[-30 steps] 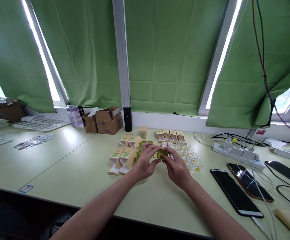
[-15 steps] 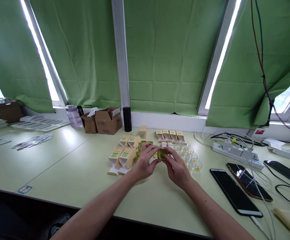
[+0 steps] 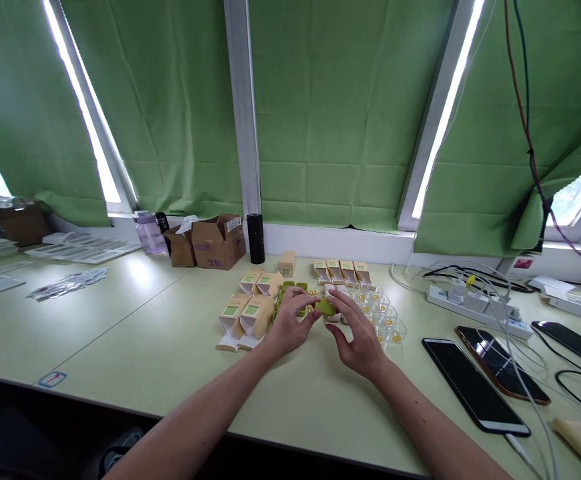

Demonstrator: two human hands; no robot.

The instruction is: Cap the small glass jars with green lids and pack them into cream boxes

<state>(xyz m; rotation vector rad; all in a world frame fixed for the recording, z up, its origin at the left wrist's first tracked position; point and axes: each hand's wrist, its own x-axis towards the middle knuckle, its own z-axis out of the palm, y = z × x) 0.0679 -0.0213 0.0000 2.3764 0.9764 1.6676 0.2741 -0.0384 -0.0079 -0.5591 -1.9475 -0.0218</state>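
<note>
A small green square piece (image 3: 325, 307), like a shallow cup or cap, is pinched in the fingertips of my left hand (image 3: 291, 323). My right hand (image 3: 359, 335) touches its right side with the fingertips, while the thumb stands apart below it. Behind my left hand lie several similar green pieces (image 3: 290, 285), partly hidden. Small white items (image 3: 337, 291) sit just beyond my right fingers. To the right of them stand rows of clear cups with yellow centres (image 3: 395, 331), partly covered by my right hand.
Open tan cartons (image 3: 255, 313) stand left of my hands, with another row of cartons (image 3: 341, 270) behind. A black cylinder (image 3: 255, 239) and brown cardboard boxes (image 3: 219, 241) are at the back. On the right lie phones (image 3: 475, 383), a power strip (image 3: 477, 310) and cables.
The green piece has been tilted, its hollow facing me before and its outer side now. My right thumb has come away from it and dropped lower.
</note>
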